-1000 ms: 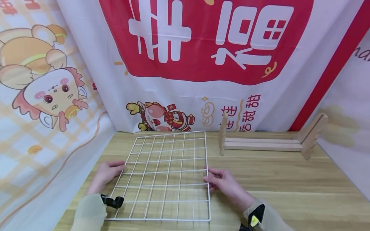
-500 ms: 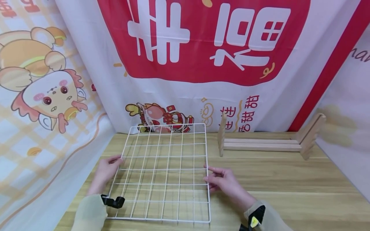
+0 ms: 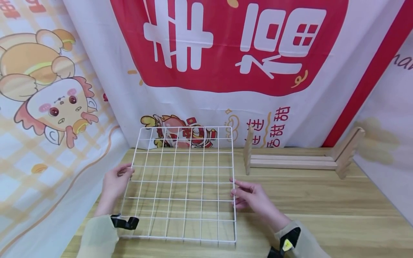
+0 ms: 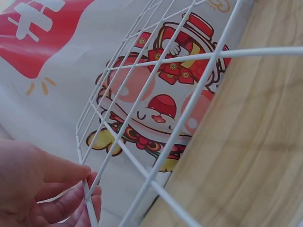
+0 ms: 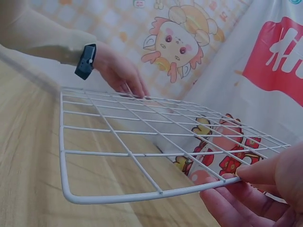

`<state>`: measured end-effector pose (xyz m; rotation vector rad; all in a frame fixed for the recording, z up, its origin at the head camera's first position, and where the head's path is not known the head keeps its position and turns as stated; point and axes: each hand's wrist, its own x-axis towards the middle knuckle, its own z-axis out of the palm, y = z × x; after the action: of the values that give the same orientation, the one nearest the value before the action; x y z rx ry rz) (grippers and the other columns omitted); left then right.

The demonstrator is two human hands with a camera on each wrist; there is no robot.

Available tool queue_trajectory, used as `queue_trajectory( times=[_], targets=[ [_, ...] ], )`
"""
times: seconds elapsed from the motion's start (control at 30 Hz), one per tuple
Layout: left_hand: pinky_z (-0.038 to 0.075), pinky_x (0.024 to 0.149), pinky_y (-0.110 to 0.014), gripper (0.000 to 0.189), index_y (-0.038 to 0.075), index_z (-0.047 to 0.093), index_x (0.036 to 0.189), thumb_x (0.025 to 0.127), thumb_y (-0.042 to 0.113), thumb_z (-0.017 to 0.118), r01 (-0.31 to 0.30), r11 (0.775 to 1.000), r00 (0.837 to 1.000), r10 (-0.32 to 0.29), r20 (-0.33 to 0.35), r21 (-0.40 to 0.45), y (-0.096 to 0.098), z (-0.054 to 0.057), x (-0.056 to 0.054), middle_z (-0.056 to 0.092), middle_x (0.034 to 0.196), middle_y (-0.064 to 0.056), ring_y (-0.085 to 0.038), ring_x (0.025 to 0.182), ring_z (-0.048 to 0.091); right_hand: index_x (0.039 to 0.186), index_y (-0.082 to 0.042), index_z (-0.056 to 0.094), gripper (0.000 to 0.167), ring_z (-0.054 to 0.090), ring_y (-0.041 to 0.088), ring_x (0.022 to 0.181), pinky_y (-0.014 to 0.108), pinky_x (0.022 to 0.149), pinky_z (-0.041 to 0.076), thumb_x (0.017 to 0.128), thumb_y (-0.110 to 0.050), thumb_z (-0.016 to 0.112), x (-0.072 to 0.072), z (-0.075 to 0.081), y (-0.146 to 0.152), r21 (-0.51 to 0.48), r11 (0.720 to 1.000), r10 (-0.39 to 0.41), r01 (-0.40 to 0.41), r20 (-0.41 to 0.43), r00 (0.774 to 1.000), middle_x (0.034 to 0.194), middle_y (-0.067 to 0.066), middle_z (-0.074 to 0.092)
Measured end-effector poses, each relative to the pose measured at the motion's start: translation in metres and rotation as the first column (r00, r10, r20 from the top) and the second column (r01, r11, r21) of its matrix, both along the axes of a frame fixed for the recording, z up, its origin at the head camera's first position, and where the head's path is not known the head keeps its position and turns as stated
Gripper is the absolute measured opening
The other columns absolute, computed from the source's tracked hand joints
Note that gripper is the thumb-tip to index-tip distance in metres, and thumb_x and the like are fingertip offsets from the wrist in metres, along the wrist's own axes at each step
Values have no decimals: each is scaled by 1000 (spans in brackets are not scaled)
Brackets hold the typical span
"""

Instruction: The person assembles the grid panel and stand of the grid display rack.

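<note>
A white wire grid panel (image 3: 185,181) is held up over the wooden table, its far edge raised in front of the printed cloth. My left hand (image 3: 117,182) pinches the panel's left edge between thumb and fingers; the left wrist view shows this hand (image 4: 52,189) with the edge wire between thumb and fingertips. On the opposite side, my right hand (image 3: 250,195) grips the right edge wire. In the right wrist view the thumb of that hand (image 5: 258,189) lies over the wire, fingers beneath it.
Behind the panel on the right, a wooden rack (image 3: 293,162) with notched uprights stands on the table (image 3: 306,200). White cloth with red and cartoon prints (image 3: 226,82) hangs along the back, and a checked cartoon cloth (image 3: 48,107) covers the left side.
The panel's far edge has risen from near the tabletop to overlap the cloth print, and its near edge has shifted up slightly. Both hands have moved up with it, still gripping.
</note>
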<state>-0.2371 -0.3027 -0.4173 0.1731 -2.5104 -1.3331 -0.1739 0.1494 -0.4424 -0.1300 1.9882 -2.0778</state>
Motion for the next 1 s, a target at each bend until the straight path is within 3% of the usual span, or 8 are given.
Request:
queue_trajectory(
  times=[0.23, 0.37, 0.63, 0.9, 1.0],
  targets=[
    [51, 64, -12, 35, -7, 63, 130, 100, 9, 65, 26, 1000, 997, -27, -79, -9, 3, 14, 4, 70, 111, -26, 5, 74, 62, 146, -4, 52, 53, 70, 36, 87, 45, 80, 61, 97, -11, 70, 2, 8, 3, 22, 999, -36, 36, 3, 999, 108, 24, 68],
    [52, 65, -12, 34, -7, 64, 130, 100, 9, 66, 24, 1000, 992, -22, -123, 20, 5, 20, 5, 69, 112, -28, 4, 75, 64, 146, -4, 53, 52, 70, 38, 88, 48, 82, 60, 96, -10, 70, 3, 12, 5, 20, 998, -54, 54, -10, 998, 110, 24, 68],
    [51, 69, -10, 32, 1, 69, 128, 98, 10, 69, -74, 996, 984, 80, -159, 43, 12, 31, 8, 71, 111, -23, 8, 76, 62, 140, -4, 59, 49, 72, 41, 91, 43, 78, 61, 94, -8, 73, 1, 19, 6, -12, 994, -113, 112, -72, 991, 110, 26, 70],
    [49, 73, -7, 27, 2, 74, 121, 95, 8, 73, -136, 987, 957, 153, -247, 85, 17, 43, 12, 76, 99, -7, 8, 78, 62, 137, -3, 62, 44, 74, 31, 94, 41, 80, 61, 94, -5, 73, 0, 28, 6, 0, 991, -135, 137, -123, 983, 115, 22, 71],
    [50, 75, -7, 27, 2, 74, 121, 94, 8, 74, -144, 984, 944, 168, -282, 103, 18, 47, 14, 76, 98, -3, 7, 81, 64, 135, -2, 64, 42, 73, 34, 96, 40, 80, 61, 94, -7, 73, -1, 32, 6, 9, 989, -144, 147, -151, 978, 113, 20, 72]
  ],
)
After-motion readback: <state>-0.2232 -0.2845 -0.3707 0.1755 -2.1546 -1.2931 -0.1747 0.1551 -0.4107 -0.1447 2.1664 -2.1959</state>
